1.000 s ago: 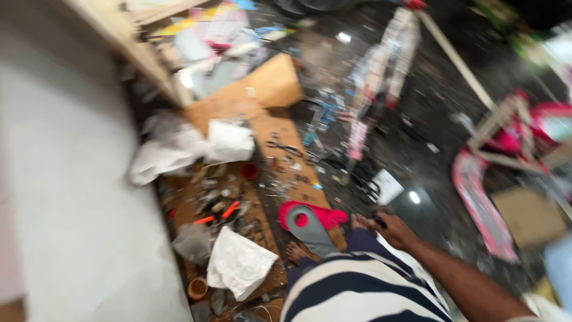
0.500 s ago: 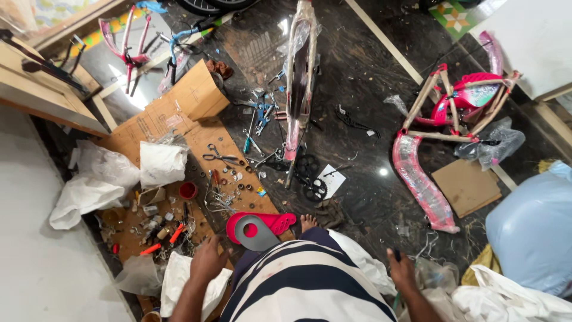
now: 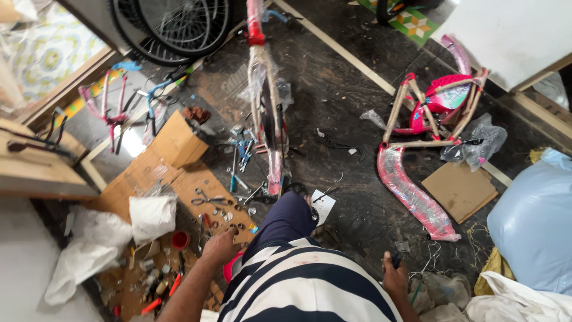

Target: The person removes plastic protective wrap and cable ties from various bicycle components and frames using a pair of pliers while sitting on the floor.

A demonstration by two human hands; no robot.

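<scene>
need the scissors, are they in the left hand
No, the scissors lie on the flattened cardboard, apart from the left hand, which reaches among small parts nearer the body.

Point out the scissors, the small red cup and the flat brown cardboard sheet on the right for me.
scissors [image 3: 205, 200], head view, on the handles, lying on the cardboard.
small red cup [image 3: 180, 240], head view, on its rim.
flat cardboard sheet [image 3: 459, 189], head view, on its bare middle, beside the wrapped pink frame.

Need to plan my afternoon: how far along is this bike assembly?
Early. Done: one wrapped frame stands upright. In hand: the left hand reaches into small parts on the cardboard; the right hand rests near the floor. Left: a pink frame, fender and wheels lie unattached.
</scene>
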